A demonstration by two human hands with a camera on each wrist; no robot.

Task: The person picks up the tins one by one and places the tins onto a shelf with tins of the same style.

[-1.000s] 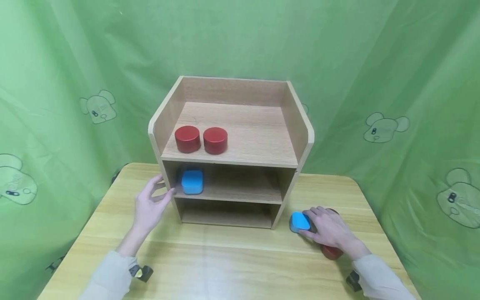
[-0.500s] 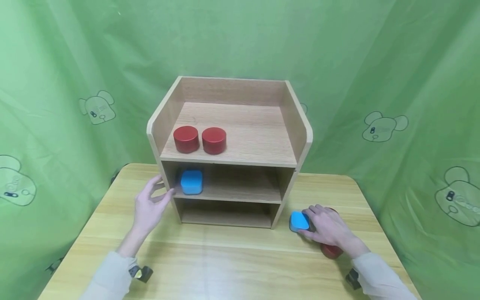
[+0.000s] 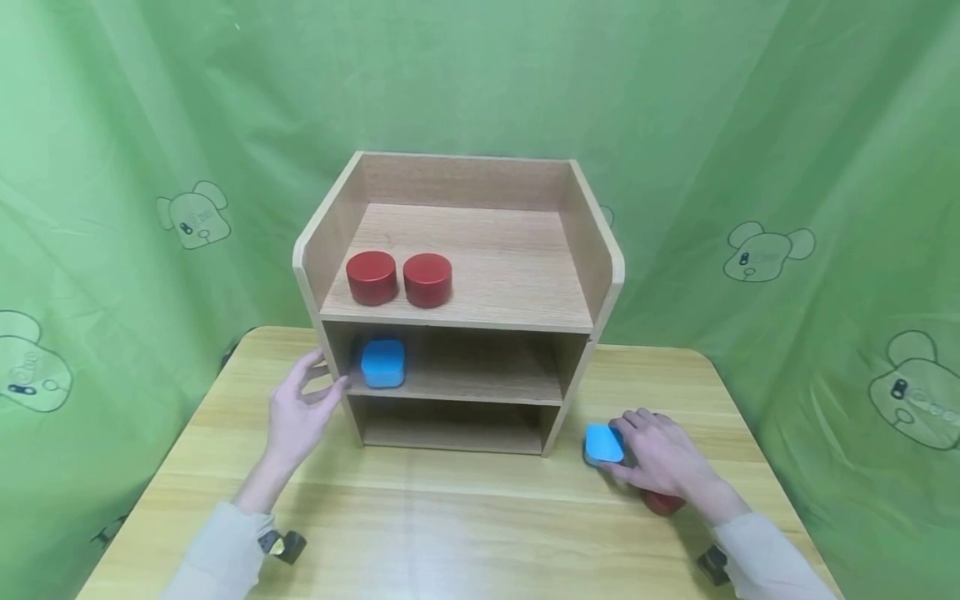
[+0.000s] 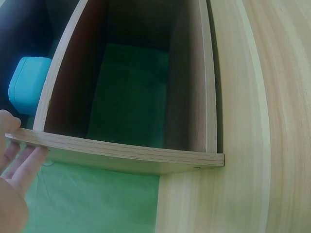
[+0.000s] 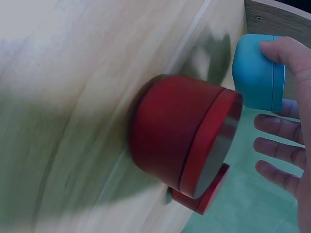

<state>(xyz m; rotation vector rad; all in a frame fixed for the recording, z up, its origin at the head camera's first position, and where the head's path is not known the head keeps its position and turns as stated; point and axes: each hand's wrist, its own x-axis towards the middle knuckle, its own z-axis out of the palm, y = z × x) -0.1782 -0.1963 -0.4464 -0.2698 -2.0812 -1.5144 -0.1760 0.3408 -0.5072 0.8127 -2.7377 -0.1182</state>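
Note:
My left hand (image 3: 300, 417) pinches the left side panel of a wooden shelf unit (image 3: 465, 325), thumb inside and fingers outside, as the left wrist view shows. Beside that thumb, a blue rounded-square tin (image 3: 383, 364) sits on the middle shelf. Over the table at right, my right hand (image 3: 663, 454) holds another blue rounded-square tin (image 3: 603, 444) between thumb and index finger; its other fingers are spread (image 5: 279, 127). Whether this tin touches the table I cannot tell. Two red round tins, one nearer (image 5: 182, 131) and one farther (image 5: 201, 196), stand beneath the right hand, mostly hidden in the head view.
Two more red round tins, a left one (image 3: 372, 277) and a right one (image 3: 427, 280), stand on the unit's top shelf near the front left. The unit stands on a wooden table (image 3: 450, 525). Green curtains (image 3: 480, 75) hang behind and at both sides.
The right hand and its blue tin have shifted slightly to the right. The far red tin by that hand has gone out of sight behind it. The left hand stays on the panel.

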